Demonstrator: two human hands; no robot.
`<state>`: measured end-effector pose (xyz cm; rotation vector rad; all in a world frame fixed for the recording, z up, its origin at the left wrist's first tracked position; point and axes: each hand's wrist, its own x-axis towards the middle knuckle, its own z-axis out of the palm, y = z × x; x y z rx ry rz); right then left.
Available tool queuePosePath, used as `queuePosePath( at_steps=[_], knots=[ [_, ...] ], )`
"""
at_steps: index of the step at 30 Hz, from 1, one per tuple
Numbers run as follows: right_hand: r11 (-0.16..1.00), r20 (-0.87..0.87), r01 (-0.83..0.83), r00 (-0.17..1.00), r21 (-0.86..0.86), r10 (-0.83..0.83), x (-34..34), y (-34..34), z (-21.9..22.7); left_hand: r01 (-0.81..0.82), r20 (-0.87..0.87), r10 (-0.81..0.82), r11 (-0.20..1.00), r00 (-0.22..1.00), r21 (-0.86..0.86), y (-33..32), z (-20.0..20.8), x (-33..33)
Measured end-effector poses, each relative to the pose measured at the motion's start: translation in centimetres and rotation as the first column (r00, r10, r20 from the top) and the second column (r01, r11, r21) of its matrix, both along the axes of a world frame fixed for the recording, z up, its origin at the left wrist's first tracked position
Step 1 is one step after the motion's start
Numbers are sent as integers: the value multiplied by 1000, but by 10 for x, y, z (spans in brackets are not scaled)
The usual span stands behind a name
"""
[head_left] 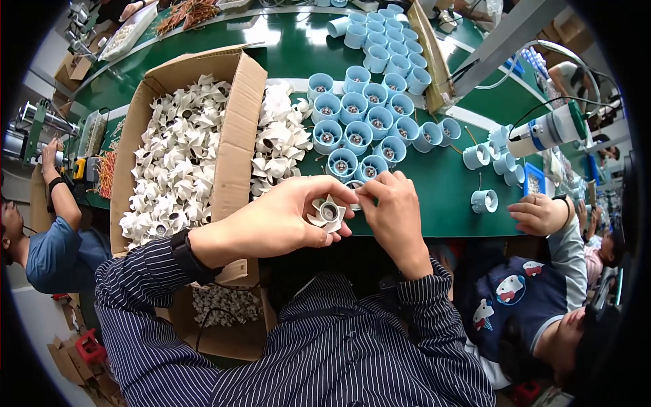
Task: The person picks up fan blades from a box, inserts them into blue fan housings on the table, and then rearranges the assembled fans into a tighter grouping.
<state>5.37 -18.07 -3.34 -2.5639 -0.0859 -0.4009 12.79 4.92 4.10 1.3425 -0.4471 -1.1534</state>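
Across the green worktop (441, 220), blue cups (356, 139) and white impellers (277, 139), co-workers (49, 263) alongside.

Little white plastic fan impeller (328, 212), pointy angled blades around a round hub. It's held up in the left hand (271, 216), open hub facing the camera, near the green table's (444, 216) front edge.
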Motion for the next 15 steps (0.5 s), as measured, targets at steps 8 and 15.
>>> queuePosePath(
  at_steps=[8, 15],
  knots=[
    [949, 95, -95, 993, 301, 69, -25, 2, 14, -38, 105, 33, 998, 994, 41, -4, 4, -4],
    [917, 382, -220, 920, 333, 82, -47, 26, 17, -27, 33, 21, 983, 999, 183, -6, 0, -15]
  ],
)
